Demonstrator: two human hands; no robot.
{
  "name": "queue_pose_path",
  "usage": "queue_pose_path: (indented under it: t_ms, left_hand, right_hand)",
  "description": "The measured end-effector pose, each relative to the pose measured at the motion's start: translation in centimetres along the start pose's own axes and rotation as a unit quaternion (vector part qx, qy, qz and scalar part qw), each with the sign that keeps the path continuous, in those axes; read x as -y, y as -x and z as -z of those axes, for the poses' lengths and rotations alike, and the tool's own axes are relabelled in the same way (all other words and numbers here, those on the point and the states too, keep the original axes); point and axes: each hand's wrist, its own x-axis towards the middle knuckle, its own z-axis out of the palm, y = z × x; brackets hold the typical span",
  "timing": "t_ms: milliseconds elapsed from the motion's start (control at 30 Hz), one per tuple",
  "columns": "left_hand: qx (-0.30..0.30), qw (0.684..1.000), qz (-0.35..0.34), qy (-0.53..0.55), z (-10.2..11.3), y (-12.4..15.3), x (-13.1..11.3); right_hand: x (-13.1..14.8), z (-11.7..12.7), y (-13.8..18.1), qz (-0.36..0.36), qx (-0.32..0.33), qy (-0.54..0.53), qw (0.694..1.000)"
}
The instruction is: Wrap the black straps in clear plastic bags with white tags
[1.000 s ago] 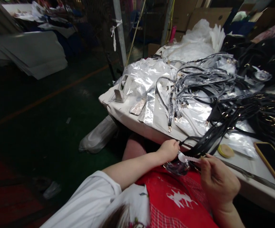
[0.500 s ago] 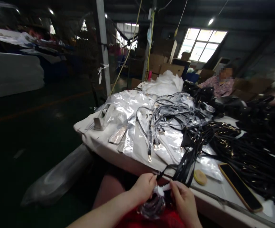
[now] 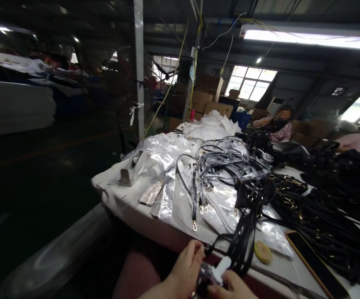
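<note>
Low in view, at the table's front edge, my left hand (image 3: 186, 265) is closed in a pinch; whatever its fingertips hold is too small to make out. My right hand (image 3: 234, 286) is closed on a coiled black strap in clear plastic (image 3: 205, 272), partly hidden by both hands and cut off by the lower frame edge. A white strip (image 3: 221, 268) stands up from this bundle, touching my right hand. Just beyond, several flat black straps (image 3: 242, 241) hang over the table edge. Plastic-wrapped black straps with gold clasps (image 3: 226, 160) lie farther back.
On the white-covered table (image 3: 111, 178) lie clear plastic bags (image 3: 167, 145), a yellow round roll (image 3: 263, 252) and a phone (image 3: 317, 265). A dark heap of straps (image 3: 323, 211) covers the right side. A grey post (image 3: 139, 74) rises behind. A person (image 3: 281, 126) sits across the table.
The view has tilted up, so my hands appear lower. My right hand has moved in over the wrapped bundle, and the white strip now points upward instead of stretching between my hands.
</note>
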Motion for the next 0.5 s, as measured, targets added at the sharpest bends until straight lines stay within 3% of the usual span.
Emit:
queue_pose_path:
  t_ms: [100, 167, 233, 267, 300, 367, 433, 500]
  left_hand:
    - [-0.012, 1.000, 0.001, -0.017, 1.2, 0.1, 0.1]
    - [-0.014, 1.000, 0.022, -0.008, 1.6, 0.1, 0.4]
    - [-0.017, 1.000, 0.026, 0.005, 1.7, 0.1, 0.8]
    - [-0.015, 1.000, 0.025, 0.010, 1.6, 0.1, 1.0]
    - [-0.013, 0.999, 0.025, 0.015, 1.4, 0.1, 1.3]
    - [-0.008, 0.999, 0.027, 0.021, 1.2, 0.2, 1.6]
    - [-0.003, 0.999, 0.031, 0.020, 1.1, 0.4, 1.8]
    - [0.009, 0.999, 0.035, 0.014, 1.2, 0.6, 1.7]
  right_hand:
    - [4.0, 8.5, 0.1, -0.020, -0.142, 0.004, 0.990]
    - [7.8, 15.8, 0.3, 0.125, -0.336, -0.076, 0.930]
    - [10.8, 21.5, 0.2, 0.193, -0.420, -0.111, 0.880]
    - [11.8, 23.0, 0.0, 0.224, -0.471, -0.120, 0.845]
    - [12.2, 23.5, -0.4, 0.236, -0.487, -0.117, 0.833]
    - [12.0, 21.7, -1.6, 0.234, -0.468, -0.081, 0.849]
    - [10.7, 17.5, -3.4, 0.204, -0.385, -0.013, 0.900]
    - [9.2, 13.0, -5.7, 0.192, -0.311, 0.048, 0.930]
